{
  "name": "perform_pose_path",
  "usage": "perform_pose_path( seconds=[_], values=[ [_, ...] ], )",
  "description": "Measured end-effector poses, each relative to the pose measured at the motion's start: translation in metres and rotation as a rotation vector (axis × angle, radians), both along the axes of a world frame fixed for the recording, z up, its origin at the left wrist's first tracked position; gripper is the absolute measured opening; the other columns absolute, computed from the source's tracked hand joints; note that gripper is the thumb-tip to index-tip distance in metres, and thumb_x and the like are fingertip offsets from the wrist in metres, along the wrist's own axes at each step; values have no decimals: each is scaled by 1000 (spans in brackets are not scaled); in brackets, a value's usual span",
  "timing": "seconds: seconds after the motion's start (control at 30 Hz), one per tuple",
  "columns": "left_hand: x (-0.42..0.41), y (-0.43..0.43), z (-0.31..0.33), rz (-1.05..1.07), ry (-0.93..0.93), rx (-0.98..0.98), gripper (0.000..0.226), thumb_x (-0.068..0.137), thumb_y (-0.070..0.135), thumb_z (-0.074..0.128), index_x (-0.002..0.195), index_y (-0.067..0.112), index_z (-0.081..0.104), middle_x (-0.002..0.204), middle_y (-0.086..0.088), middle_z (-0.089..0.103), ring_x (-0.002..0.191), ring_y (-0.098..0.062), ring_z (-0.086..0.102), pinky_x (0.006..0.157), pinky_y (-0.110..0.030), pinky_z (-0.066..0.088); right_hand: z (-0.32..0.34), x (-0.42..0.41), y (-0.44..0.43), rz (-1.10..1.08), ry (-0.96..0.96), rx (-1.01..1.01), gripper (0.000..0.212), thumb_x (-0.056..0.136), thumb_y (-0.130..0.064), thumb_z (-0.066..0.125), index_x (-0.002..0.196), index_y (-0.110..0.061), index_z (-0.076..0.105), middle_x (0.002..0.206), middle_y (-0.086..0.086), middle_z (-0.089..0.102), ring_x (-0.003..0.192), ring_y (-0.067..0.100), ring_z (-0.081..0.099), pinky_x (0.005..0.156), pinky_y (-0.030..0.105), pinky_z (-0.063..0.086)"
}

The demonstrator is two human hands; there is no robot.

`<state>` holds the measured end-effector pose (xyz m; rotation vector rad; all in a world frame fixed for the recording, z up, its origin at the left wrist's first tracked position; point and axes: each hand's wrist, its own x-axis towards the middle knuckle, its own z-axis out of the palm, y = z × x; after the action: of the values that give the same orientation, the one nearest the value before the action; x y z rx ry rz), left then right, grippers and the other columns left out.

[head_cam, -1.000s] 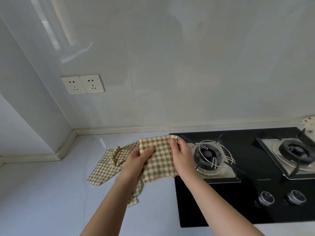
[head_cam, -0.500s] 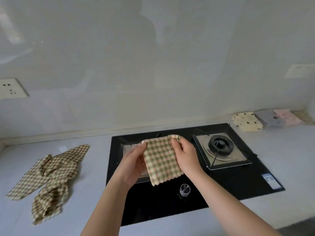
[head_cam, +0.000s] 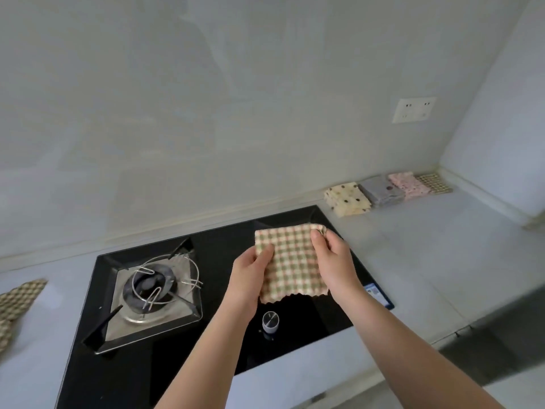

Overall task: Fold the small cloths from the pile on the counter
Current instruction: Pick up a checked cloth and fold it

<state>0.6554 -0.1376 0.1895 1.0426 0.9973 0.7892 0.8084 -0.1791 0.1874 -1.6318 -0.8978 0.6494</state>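
Observation:
A folded checked cloth (head_cam: pixel 292 264) in green, pink and cream hangs in the air over the right half of the black hob (head_cam: pixel 236 349). My left hand (head_cam: pixel 250 276) pinches its left edge with the thumb on the front. My right hand (head_cam: pixel 333 261) pinches its top right corner. The unfolded checked cloths of the pile (head_cam: pixel 17 302) lie at the far left edge of the counter, mostly cut off by the frame. Several folded cloths lie in a row by the back wall at right: a cream dotted cloth (head_cam: pixel 348 199), a grey cloth (head_cam: pixel 383 193), a pink cloth (head_cam: pixel 408 185) and a checked cloth (head_cam: pixel 435 183).
The left burner (head_cam: pixel 150 287) carries a wire pot support; a control knob (head_cam: pixel 270 321) sits below the held cloth. Pale counter (head_cam: pixel 442 261) spreads right of the hob to a corner wall. A wall socket (head_cam: pixel 413 109) sits above the folded row.
The view has swung right, away from the pile. Both hands have carried the folded cloth rightward across the hob, toward the row of folded cloths. The grip is unchanged.

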Motion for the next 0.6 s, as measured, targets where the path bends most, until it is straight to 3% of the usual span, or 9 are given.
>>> perform_pose_path(
  seconds=[0.07,0.13,0.2,0.27,0.4,0.5,0.6],
  values=[
    [30,-1,-2,71,177,233,21,96,31,55,90,12,63,78,-2,69,68,-15,64,60,-28,53,-5,24,-3,-31,124,6,25,101,-35,46,95,-21,66,92,2,71,87,15,68,82,35,57],
    [59,0,-2,70,280,388,17,93,32,60,84,18,59,73,6,65,63,-5,60,53,-16,47,-11,54,-4,-24,337,-7,23,100,-35,50,102,-20,67,99,3,73,93,19,70,88,43,57],
    [87,3,-3,7,259,322,15,87,33,69,93,22,62,84,7,70,74,-5,67,60,-18,53,-14,90,-7,73,607,-34,27,97,-32,57,114,-13,65,109,9,73,101,25,70,91,46,55],
    [118,7,-9,-92,161,166,27,82,26,75,105,19,64,95,2,73,84,-14,71,69,-27,57,-16,129,-15,197,748,-63,35,93,-24,62,123,-6,60,116,15,70,108,29,67,91,46,54],
    [187,15,-15,-360,11,-22,37,82,12,72,117,11,60,111,-9,71,99,-24,69,83,-35,56,-13,214,-35,178,803,-89,27,93,-7,58,119,0,61,110,16,72,100,27,70,77,37,57],
    [238,18,-10,-604,120,-26,35,82,17,71,115,9,62,113,-10,70,102,-25,67,88,-36,53,-10,276,-55,136,791,-111,24,94,-2,53,117,-1,60,114,16,70,102,27,69,82,37,56],
    [285,28,1,-649,257,60,22,84,19,71,105,13,68,103,-3,74,97,-21,68,94,-36,52,0,325,-67,220,726,-220,27,94,-1,54,120,-3,59,118,13,69,105,25,68,81,34,57]
  ],
)
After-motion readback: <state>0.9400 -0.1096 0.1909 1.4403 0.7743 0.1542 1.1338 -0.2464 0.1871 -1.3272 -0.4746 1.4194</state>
